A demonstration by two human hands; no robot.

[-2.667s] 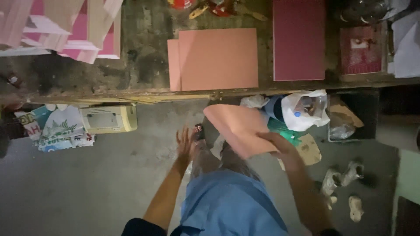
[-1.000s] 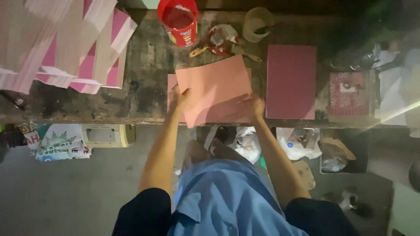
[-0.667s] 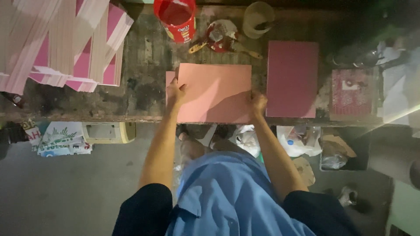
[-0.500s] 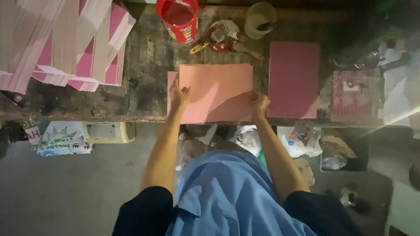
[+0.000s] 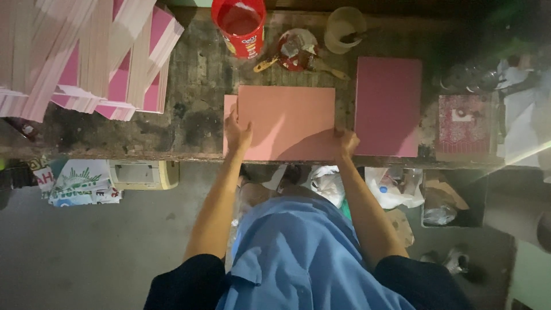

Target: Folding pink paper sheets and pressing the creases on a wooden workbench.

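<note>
At the near edge of the worn, stained wooden worktop (image 5: 195, 123), both hands press on a flat salmon-pink rectangular card sheet (image 5: 287, 120). The left hand (image 5: 237, 135) lies on the sheet's near left corner, fingers (image 5: 232, 121) spread flat on its face rather than curled round it. The right hand (image 5: 344, 142) sits at the near right corner; its fingers bend over the edge, though whether they pinch the sheet or only press it I cannot tell. The sheet lies square on the worktop, atop a like-coloured sheet whose left margin peeks out beside it.

Just right of the sheet lies a darker magenta rectangular board (image 5: 388, 106), apart by a narrow gap. Beyond it rests a small red patterned square booklet (image 5: 464, 123). Behind the sheet stand a red cylindrical tin (image 5: 240, 26), a round paint-smeared lid (image 5: 297, 49) with a wooden-handled brush (image 5: 330, 70) across it, and a pale plastic cup (image 5: 343, 27). Far left, fanned stacks of pink and cream card strips (image 5: 86, 57) overhang the worktop. Below, on the grey floor (image 5: 86, 247), lie crumpled plastic bags (image 5: 390, 186).
</note>
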